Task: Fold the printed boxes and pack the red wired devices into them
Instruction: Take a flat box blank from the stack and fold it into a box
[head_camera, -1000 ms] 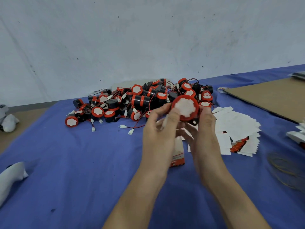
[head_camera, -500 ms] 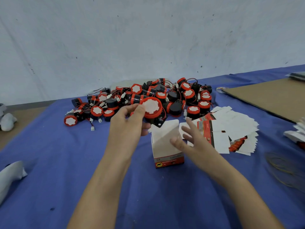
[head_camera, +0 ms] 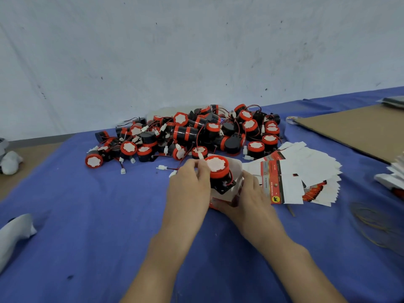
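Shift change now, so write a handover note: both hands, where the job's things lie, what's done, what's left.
Left hand pinches a red-capped black wired device at the mouth of the open white-and-red printed cardboard box.
Right hand grips that box's side.
Done: one box folded.
Left: seat the device, close the flaps, then pack the pile of red-and-black wired devices into the fanned flat printed box blanks.
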A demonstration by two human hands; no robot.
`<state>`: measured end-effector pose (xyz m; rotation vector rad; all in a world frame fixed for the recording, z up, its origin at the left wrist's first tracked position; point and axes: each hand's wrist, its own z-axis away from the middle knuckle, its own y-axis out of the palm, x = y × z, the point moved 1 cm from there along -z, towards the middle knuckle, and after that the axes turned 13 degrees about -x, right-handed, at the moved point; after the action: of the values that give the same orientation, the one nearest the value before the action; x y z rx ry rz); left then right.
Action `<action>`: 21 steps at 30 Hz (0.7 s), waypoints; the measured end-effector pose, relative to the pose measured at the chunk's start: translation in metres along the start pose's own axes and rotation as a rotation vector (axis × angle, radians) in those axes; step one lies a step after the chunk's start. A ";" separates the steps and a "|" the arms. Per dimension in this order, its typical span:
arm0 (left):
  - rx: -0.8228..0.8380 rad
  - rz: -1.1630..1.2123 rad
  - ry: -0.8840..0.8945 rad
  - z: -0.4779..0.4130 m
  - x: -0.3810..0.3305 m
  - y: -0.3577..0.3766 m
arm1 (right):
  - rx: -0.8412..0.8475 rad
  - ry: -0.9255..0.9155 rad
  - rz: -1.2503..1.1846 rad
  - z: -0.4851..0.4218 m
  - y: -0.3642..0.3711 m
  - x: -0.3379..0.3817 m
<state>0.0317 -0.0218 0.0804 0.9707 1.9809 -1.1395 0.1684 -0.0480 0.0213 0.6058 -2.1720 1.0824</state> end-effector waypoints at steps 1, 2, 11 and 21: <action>-0.007 -0.014 -0.002 0.000 0.003 0.002 | -0.010 0.000 0.006 0.001 0.001 0.000; -0.008 -0.017 -0.017 -0.001 0.005 0.004 | -0.012 0.005 0.009 0.002 0.002 0.000; -0.052 -0.024 -0.063 0.001 0.012 0.007 | -0.057 -0.043 0.074 0.005 0.007 0.003; 0.047 -0.419 0.090 0.005 0.025 0.022 | -0.041 0.006 0.009 0.003 0.011 -0.002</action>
<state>0.0377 -0.0115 0.0489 0.6524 2.3093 -1.3887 0.1616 -0.0444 0.0123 0.5744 -2.1882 1.0401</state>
